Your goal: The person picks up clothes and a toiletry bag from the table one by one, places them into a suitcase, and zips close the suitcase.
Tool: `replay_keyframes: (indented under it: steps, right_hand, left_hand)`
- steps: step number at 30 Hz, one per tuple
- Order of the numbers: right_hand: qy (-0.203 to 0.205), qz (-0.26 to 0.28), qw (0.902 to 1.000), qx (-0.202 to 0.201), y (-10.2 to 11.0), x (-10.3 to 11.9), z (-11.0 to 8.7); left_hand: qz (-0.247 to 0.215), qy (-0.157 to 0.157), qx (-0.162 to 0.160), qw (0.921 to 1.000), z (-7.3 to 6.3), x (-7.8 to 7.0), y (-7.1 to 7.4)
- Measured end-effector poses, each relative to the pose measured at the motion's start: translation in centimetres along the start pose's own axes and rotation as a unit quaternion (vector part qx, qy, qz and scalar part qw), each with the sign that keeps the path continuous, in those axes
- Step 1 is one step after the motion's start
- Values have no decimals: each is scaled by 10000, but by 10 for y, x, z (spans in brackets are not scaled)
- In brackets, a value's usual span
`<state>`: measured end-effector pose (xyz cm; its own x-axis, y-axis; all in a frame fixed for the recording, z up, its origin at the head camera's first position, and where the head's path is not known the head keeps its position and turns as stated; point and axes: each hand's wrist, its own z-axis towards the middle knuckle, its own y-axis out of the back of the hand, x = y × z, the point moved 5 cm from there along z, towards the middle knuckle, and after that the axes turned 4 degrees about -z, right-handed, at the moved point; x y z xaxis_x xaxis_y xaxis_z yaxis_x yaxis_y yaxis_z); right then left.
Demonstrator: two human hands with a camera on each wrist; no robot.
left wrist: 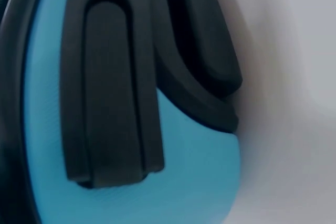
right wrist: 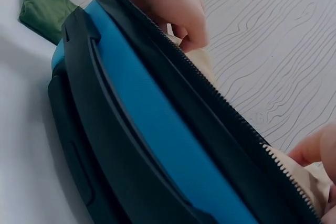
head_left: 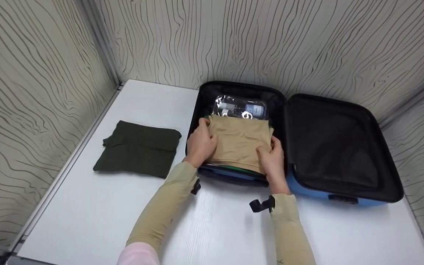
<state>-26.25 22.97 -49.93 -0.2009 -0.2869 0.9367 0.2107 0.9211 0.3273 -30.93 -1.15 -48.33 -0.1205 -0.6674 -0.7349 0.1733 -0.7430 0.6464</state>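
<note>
A tan folded garment lies in the left half of an open blue suitcase with black lining. My left hand grips its left edge, thumb on top. On the opposite edge, my right hand holds it the same way. Green fabric peeks out beneath the tan one. Behind it sits a clear pouch with small bottles inside. In the right wrist view both hands show past the zipper; the left wrist view shows only the suitcase's side and black handle.
A dark green folded garment lies on the white table, left of the suitcase. To the right rests the opened lid with its black lining. Patterned panels stand around the table.
</note>
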Motion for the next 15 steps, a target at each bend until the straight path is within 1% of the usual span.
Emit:
replay_keyframes:
  steps: [2, 4, 6, 8, 10, 11, 13, 15]
  right_hand:
    - [199, -315, 9991, -191, 0, 2, -1]
    - [506, -535, 9967, -328, 0, 4, -2]
    - [786, -705, 9937, -380, 0, 6, -3]
    - [918, -915, 9909, -365, -1, 6, -3]
    - [883, -1129, 9893, -279, -2, 5, -2]
    - [780, -1234, 9891, -206, -3, 5, -1]
    - [573, -1468, 9875, -66, -5, 3, 1]
    - [466, -1693, 9845, 46, -7, 2, 3]
  left_hand:
    - [22, 6, 48, 10000, 0, 1, -1]
    - [21, -46, 82, 10000, 1, 1, -2]
    - [43, -124, 166, 9998, 0, 1, -2]
    - [128, -209, 283, 9993, 0, 1, -3]
    - [263, -190, 433, 9985, -1, 1, -5]
    - [345, -150, 515, 9980, -1, 2, -6]
    - [475, 13, 666, 9966, -2, 3, -8]
    - [560, 218, 808, 9949, -2, 5, -9]
